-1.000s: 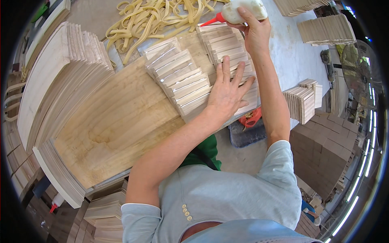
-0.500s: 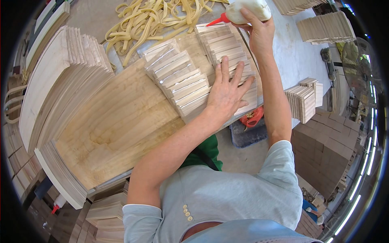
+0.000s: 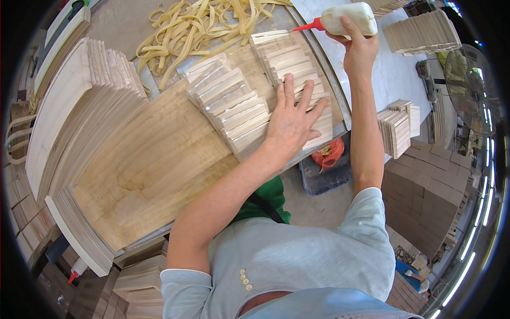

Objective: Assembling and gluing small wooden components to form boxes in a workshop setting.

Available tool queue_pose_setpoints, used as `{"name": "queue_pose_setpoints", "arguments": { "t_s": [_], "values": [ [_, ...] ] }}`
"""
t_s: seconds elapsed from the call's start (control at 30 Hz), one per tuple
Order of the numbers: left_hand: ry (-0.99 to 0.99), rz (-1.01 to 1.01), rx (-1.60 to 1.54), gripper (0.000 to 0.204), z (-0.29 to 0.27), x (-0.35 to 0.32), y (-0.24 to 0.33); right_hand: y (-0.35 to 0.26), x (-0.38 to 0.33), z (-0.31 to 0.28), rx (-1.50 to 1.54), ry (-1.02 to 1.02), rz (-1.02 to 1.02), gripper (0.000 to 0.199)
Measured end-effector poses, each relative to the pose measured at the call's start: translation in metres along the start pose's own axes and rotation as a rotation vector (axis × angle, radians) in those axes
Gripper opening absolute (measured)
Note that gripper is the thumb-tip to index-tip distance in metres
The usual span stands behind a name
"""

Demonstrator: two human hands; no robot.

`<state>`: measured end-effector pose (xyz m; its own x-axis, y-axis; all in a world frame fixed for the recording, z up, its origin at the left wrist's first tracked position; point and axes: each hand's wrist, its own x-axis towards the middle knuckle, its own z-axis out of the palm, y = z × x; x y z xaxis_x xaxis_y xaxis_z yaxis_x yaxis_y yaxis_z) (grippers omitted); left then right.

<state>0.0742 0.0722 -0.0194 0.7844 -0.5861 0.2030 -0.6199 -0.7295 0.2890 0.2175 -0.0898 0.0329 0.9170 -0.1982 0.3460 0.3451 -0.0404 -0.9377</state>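
My left hand [image 3: 294, 121] lies with fingers spread on the near part of the right-hand row of overlapping wooden slats [image 3: 289, 58]. In my right hand [image 3: 360, 52], a white squeeze bottle [image 3: 348, 19] is held tilted, its red nozzle [image 3: 308, 25] pointing left. The nozzle's tip is close to the far end of that row; whether it touches the wood I cannot tell. Beside it, another row of slats [image 3: 231, 103] carries shiny whitish streaks like glue along the edges. Both rows rest on a brown wooden board [image 3: 154, 175].
Yellowish flat bands [image 3: 183, 40] are heaped beyond the board. Tall stacks of wooden panels [image 3: 66, 106] line its left side. To the right are slat stacks [image 3: 396, 130], a fan [image 3: 467, 87] and piled brown blocks [image 3: 425, 186]. Below the table edge, a red bag [image 3: 329, 154] sits in a dark tray [image 3: 313, 181].
My right hand and the bottle have shifted right, and the nozzle tip has moved from the left to the right of the row's far end. My left hand has barely moved.
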Motion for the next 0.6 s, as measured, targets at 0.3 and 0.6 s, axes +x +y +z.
{"name": "queue_pose_setpoints", "arguments": {
  "t_s": [0.3,0.6],
  "values": [
    [0.015,0.003,0.011,0.075,0.000,0.000,0.000,-0.006,-0.032,0.022,0.230,-0.059,0.142,0.031],
    [-0.014,0.007,0.028,0.073,-0.003,-0.001,0.000,0.005,-0.036,0.034,0.242,-0.066,0.178,0.042]
  ]
}}
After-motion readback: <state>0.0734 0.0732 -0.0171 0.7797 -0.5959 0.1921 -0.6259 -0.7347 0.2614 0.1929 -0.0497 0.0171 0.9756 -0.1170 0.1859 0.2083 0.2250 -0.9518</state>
